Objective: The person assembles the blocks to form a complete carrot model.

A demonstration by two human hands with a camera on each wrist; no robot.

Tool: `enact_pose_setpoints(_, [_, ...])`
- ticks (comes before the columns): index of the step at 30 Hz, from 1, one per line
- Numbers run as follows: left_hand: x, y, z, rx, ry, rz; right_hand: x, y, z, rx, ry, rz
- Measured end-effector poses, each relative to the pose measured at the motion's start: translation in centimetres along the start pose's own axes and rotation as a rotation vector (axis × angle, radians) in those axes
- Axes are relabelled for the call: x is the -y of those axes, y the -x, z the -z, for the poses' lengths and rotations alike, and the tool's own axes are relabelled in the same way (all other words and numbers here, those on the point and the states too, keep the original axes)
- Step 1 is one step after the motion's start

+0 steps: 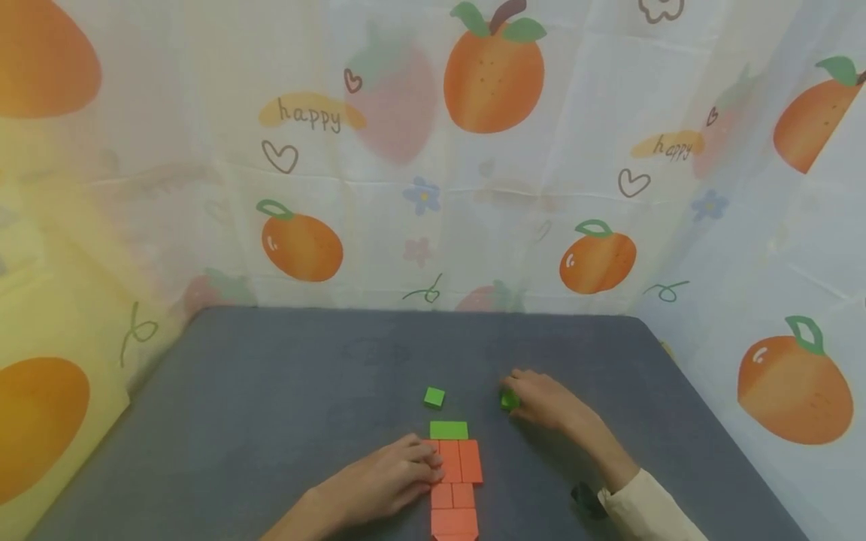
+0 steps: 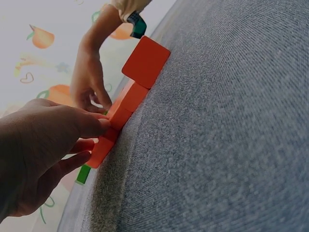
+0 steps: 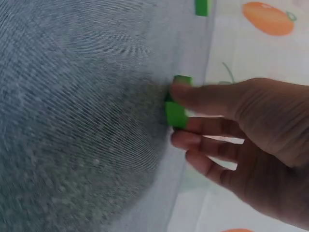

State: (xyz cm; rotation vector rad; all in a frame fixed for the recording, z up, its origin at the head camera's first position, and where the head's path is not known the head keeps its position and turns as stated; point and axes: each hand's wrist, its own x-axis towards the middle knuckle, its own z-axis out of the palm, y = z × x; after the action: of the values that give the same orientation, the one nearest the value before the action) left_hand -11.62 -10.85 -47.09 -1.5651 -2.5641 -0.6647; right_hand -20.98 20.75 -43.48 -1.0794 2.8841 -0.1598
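Note:
Orange blocks [image 1: 470, 462] lie edge to edge in a column on the dark grey table. A green rectangular block [image 1: 449, 430] lies against the column's far end. My left hand [image 1: 392, 477] rests at the column's left side; its fingertips touch the upper orange blocks, its thumb and fingers loosely spread in the left wrist view. To the right and farther back, my right hand [image 1: 548, 402] pinches a green block [image 3: 176, 113] at the table surface between thumb and fingers, which partly cover it. A second small green block [image 1: 434, 397] lies alone beyond the column.
The grey cloth-covered table [image 1: 271, 398] stretches to both sides and behind the blocks. A white curtain [image 1: 487, 180] printed with oranges rises along its back and sides. A dark wrist device [image 1: 587, 500] sits near the right sleeve [image 1: 646, 507].

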Motion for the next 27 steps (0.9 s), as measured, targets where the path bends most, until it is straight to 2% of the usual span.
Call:
enact_pose_setpoints(3, [0.1,0.0,-0.1,0.005,0.005,-0.002,0.3,-0.5,-0.3,-0.027,0.027,0.055])
enact_pose_setpoints(10, [0.2,0.0,-0.2,0.016,-0.015,0.011,2.0,-1.7,-0.4,-0.078,0.027,0.253])
enact_pose_setpoints(16, [0.2,0.0,0.0,0.027,-0.012,0.009,3.3,-2.7,-0.7,-0.045,0.018,0.297])
enact_pose_setpoints(22, [0.2,0.1,0.1,0.036,-0.009,0.006,3.7,-3.3,-1.0,0.01,0.004,0.294])
enact_pose_setpoints(27, [0.3,0.2,0.0,0.027,-0.005,0.006,3.6,-3.1,-0.9,-0.01,-0.026,0.306])
